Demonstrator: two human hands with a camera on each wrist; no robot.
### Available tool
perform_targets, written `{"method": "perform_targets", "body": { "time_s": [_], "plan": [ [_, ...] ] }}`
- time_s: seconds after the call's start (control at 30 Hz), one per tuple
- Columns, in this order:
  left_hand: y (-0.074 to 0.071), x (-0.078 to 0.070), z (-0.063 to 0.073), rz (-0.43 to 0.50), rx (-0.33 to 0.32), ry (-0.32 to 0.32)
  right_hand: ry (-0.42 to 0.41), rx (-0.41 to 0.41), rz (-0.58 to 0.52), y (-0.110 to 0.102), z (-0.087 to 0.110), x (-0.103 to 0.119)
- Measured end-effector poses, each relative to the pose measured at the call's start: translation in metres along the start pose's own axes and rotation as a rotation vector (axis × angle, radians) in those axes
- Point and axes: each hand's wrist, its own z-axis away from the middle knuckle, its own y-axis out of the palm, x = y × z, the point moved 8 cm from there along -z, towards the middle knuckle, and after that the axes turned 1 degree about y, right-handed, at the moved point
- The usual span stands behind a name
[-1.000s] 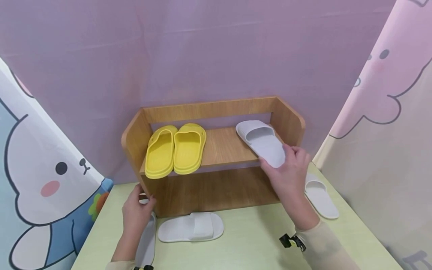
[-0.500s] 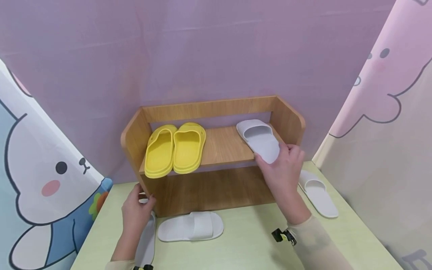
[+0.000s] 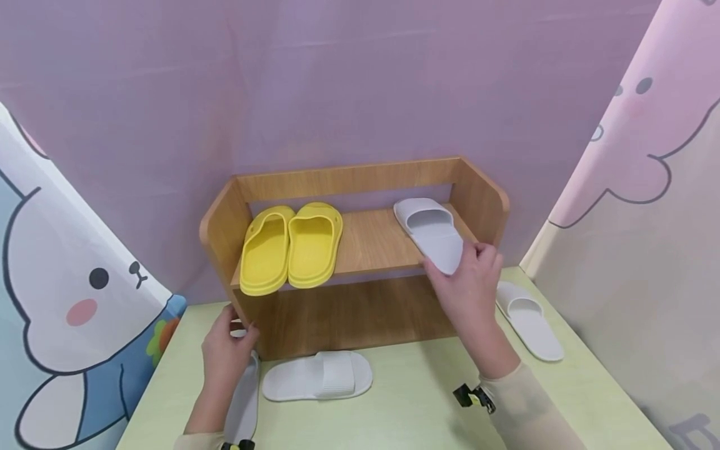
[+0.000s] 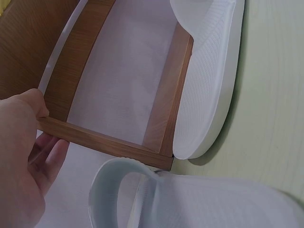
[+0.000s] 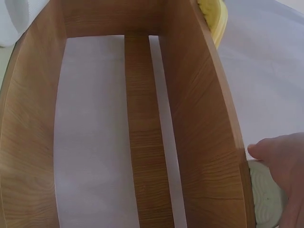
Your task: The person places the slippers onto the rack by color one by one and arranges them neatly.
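Observation:
A white slipper [image 3: 430,228] lies toe-in at the right of the upper shelf of a wooden shoe rack [image 3: 368,244], slightly slanted. My right hand [image 3: 472,287] pinches its heel, thumb on one side and fingers on the other, at the shelf's front edge. In the right wrist view a strip of the slipper's patterned sole [image 5: 266,194] shows by the thumb. My left hand [image 3: 226,356] grips the front edge of the rack's left side panel [image 4: 99,141], thumb inside and fingers outside. Two yellow clogs [image 3: 312,250] stand together at the left of the upper shelf.
One white slipper [image 3: 317,376] lies sideways before the rack. Another white slipper [image 3: 243,403] lies by the left forearm, partly hidden by it. A further white slipper [image 3: 529,322] lies right of the rack on the pale green table [image 3: 405,406]. Printed cloths hang on both sides.
My right hand has shifted left, swinging the slipper's heel left and a little further onto the shelf. In the last half second it has hardly moved. My left hand stays on the panel.

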Motion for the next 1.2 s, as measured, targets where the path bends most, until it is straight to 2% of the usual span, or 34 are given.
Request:
{"method": "perform_targets", "body": {
  "time_s": [0.23, 0.53, 1.2],
  "plan": [
    [-0.0024, -0.0038, 0.0014, -0.006, -0.004, 0.003, -0.031, 0.0, -0.028, -0.0024, 0.0013, 0.0012],
    [-0.0034, -0.0039, 0.0019, -0.011, -0.014, 0.015, -0.004, 0.002, -0.009, -0.0031, 0.0019, 0.0039],
    [-0.0026, -0.0059, 0.0021, -0.007, -0.003, 0.011, -0.036, -0.009, -0.031, -0.0006, 0.0046, -0.0041]
  ]
}}
